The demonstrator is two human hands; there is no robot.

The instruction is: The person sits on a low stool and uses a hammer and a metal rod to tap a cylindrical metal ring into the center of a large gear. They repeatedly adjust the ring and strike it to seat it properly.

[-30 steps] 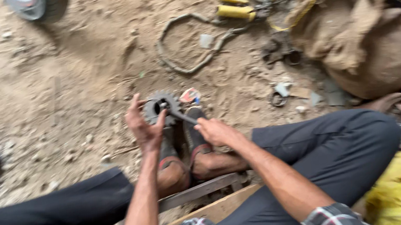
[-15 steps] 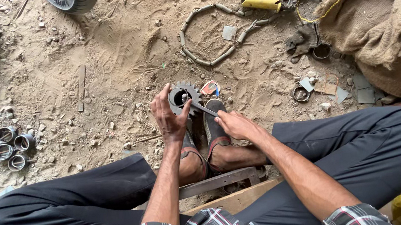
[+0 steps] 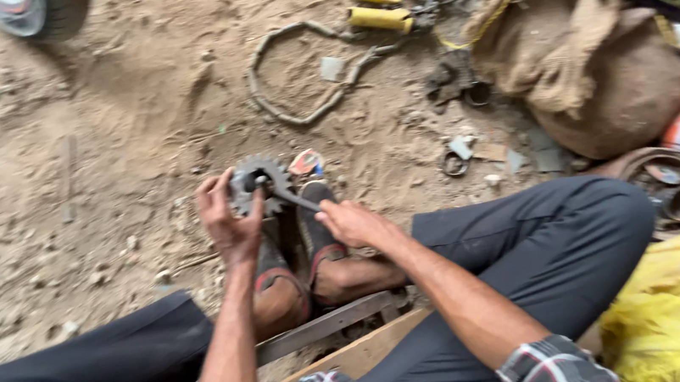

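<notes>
On the sandy ground (image 3: 95, 142), just ahead of the sandalled feet (image 3: 316, 245): a toothed gear (image 3: 258, 183), standing on edge and propped against the toes.

Left hand (image 3: 228, 221): grips the gear by its rim. Fingers (image 3: 216, 192) half curled over the teeth, thumb up near the hub, palm not fully wrapped round. A hold, but a loose-looking one.

Right hand (image 3: 356, 223): clamps shut round the handle of a slim metal tool (image 3: 294, 196), fingers fully closed. Far end of the tool sits at the hub of the gear; hard to tell, through the blur, how deep it seats.

Likely trouble from here:
- Tool tip jumping out of the hub under a hard push, and driving towards the left thumb or the toes right beside it.
- Gear twisting in the half-open left grip, teeth raking across the fingertips.
- Gear base skidding on loose sand, since nothing but toes and one hand braces it.
- Open sandals giving the feet little cover against a slipping tool.
</notes>
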